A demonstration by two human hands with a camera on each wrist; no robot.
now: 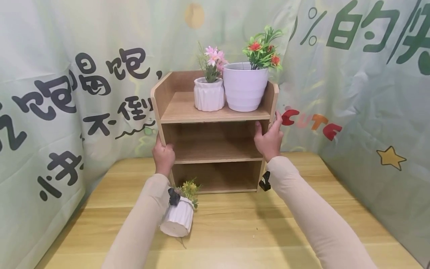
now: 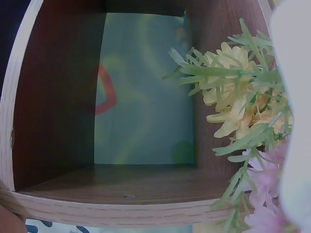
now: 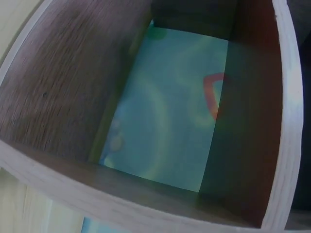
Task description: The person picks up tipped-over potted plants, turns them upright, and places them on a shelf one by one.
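A three-tier wooden shelf (image 1: pixel 215 178) stands on the table, with a person's hands at its two sides. The left hand (image 1: pixel 164 155) grips the left side panel, thumb at the front edge and fingers behind it. On the opposite side the right hand (image 1: pixel 270 142) holds the right panel, its thumb inside the front edge and fingers along the outside. Two pots share the top tier: a small ribbed white pot (image 1: pixel 209 95) with pink flowers and a larger white pot (image 1: pixel 246 87) with red flowers. The lower compartment (image 3: pixel 160 107) shows an open back.
Beside the left forearm, a ribbed white flowerpot (image 1: pixel 178 218) with yellow flowers (image 2: pixel 238 92) lies tipped on the table (image 1: pixel 231 243), its base facing the camera. A printed cloth backdrop (image 1: pixel 362 89) surrounds the table at the back and sides.
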